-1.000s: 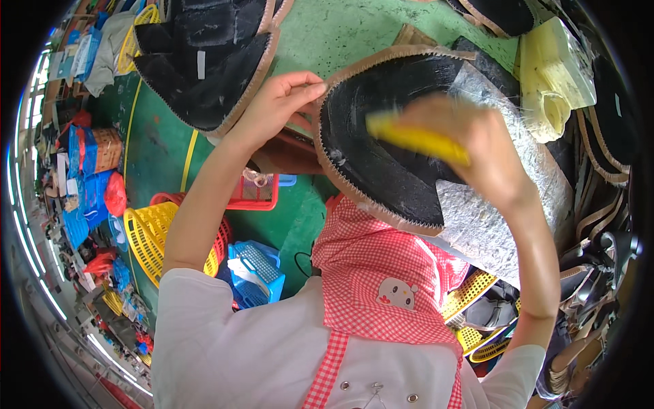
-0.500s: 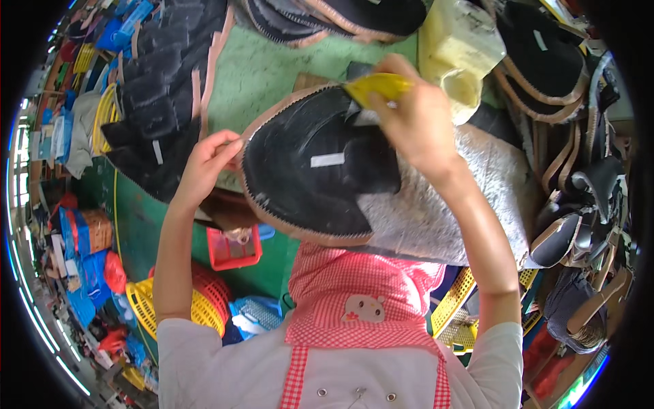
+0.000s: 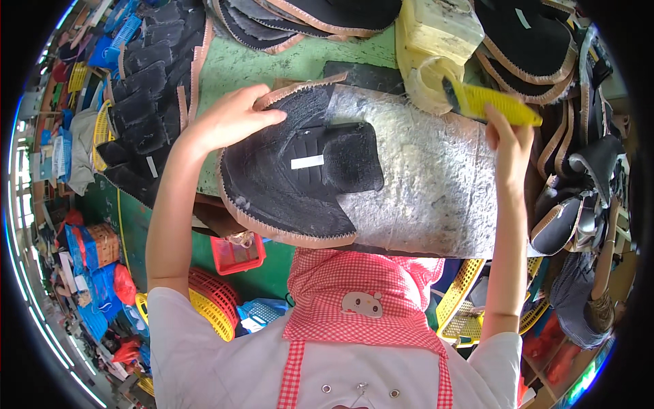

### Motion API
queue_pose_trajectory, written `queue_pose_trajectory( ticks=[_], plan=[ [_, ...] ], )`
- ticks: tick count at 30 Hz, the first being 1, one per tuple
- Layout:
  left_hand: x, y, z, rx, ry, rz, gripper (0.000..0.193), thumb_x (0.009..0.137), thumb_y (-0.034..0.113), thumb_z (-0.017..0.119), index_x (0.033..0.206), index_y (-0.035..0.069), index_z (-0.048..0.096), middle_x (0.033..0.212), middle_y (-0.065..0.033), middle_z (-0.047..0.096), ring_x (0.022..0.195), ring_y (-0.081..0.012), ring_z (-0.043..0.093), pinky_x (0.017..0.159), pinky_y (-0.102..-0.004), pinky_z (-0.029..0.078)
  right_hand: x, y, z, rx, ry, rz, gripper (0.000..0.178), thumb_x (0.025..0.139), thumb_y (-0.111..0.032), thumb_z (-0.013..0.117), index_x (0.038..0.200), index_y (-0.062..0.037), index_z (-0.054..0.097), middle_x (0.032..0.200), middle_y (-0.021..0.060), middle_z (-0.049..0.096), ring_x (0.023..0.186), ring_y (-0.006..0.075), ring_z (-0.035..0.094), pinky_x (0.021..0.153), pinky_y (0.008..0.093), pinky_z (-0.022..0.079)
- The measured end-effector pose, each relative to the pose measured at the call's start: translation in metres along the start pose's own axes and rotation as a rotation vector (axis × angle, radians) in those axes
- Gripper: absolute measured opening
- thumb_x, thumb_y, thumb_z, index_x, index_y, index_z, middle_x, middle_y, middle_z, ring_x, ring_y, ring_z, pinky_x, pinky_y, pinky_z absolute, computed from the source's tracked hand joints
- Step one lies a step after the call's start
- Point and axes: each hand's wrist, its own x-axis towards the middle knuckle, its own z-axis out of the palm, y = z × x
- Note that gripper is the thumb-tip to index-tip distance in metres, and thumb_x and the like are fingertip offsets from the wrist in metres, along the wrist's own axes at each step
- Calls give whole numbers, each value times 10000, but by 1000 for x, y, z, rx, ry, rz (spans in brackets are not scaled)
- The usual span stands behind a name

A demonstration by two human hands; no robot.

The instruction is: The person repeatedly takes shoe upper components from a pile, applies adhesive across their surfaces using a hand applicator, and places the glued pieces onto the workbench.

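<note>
Rough grey board (image 3: 429, 170) supports a curved black upper (image 3: 286, 198); left hand (image 3: 238, 116) pinches it, right hand (image 3: 509, 146) grips yellow brush (image 3: 494, 103).

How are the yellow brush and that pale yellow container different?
The yellow brush is long and slim; the pale yellow container is bulkier, with a round opening.
The brush is bright yellow with a dark end; the container is paler and cloudy.
The brush is held in the right hand; the container sits on the green tabletop.
Both are yellowish.
</note>
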Motion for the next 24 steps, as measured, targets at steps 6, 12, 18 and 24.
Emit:
queue_pose_trajectory(
  ticks=[6,12,18,24],
  plan=[
    [-8,-7,3,-520,-245,160,638,823,97,685,1367,-51,387,1214,-103,584,1069,-165,553,962,-308,416,-47,57,-19,200,-10,87,86,887,-69,630,895,-49,547,691,-24,510,490,30,378,449,187,257],
    [-83,33,-55,-563,287,181,611,733,12,677,1309,-20,476,1214,-110,591,1123,-205,574,999,-336,427,-48,63,-15,211,-58,68,88,889,-47,629,912,-41,544,714,-21,528,508,32,401,463,187,283],
    [-103,68,5,25,227,621,420,633,-54,658,1023,62,556,1049,-121,598,1015,-262,576,996,-423,425,-50,45,-17,204,-30,137,61,887,-56,635,916,-17,600,689,-16,551,514,37,413,466,193,298],
    [-98,36,90,373,129,515,575,530,-59,668,1070,120,588,1328,-117,386,1350,-389,306,1091,-586,287,-54,21,15,-106,-451,-72,191,872,-93,648,1047,-17,667,774,81,678,569,53,559,436,194,393]
  ],
)
